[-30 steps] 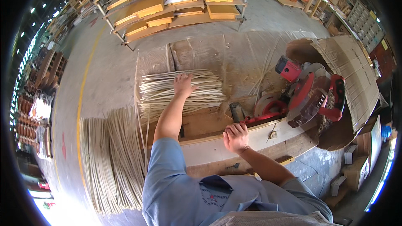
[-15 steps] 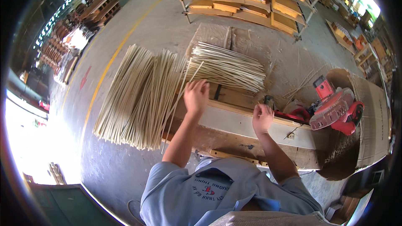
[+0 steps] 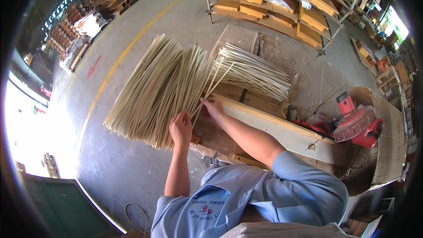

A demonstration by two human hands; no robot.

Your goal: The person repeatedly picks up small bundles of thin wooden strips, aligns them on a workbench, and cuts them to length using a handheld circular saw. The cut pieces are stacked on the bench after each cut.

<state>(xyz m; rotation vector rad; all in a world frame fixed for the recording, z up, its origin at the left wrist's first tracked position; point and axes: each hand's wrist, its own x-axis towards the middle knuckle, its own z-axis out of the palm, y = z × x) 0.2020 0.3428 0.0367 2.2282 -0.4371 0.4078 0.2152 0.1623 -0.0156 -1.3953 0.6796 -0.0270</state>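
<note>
A wide pile of long thin pale wooden sticks [image 3: 145, 92] lies to my left. A second, shorter pile of sticks [image 3: 253, 72] lies crosswise farther off, on the workbench. My right hand [image 3: 213, 108] has crossed to the near right side of the wide pile. Its thumb and fingers pinch a thin stick there, beside a couple of sticks [image 3: 224, 76] slanting between the piles. My left hand [image 3: 181, 128] is just nearer and left of it, over the pile's near end. Its fingers are curled closed, and what they hold, if anything, is hidden.
A red circular saw [image 3: 354, 123] stands at the bench's right end before an open cardboard box [image 3: 390, 141]. A white board [image 3: 260, 125] runs along the bench. Beyond is a rack [image 3: 251, 11] of wooden parts. A yellow line [image 3: 128, 50] crosses the floor at left.
My right hand has swung left from near the saw to the wide pile and pinches a stick. My left hand has moved nearer and left. The view has shifted slightly.
</note>
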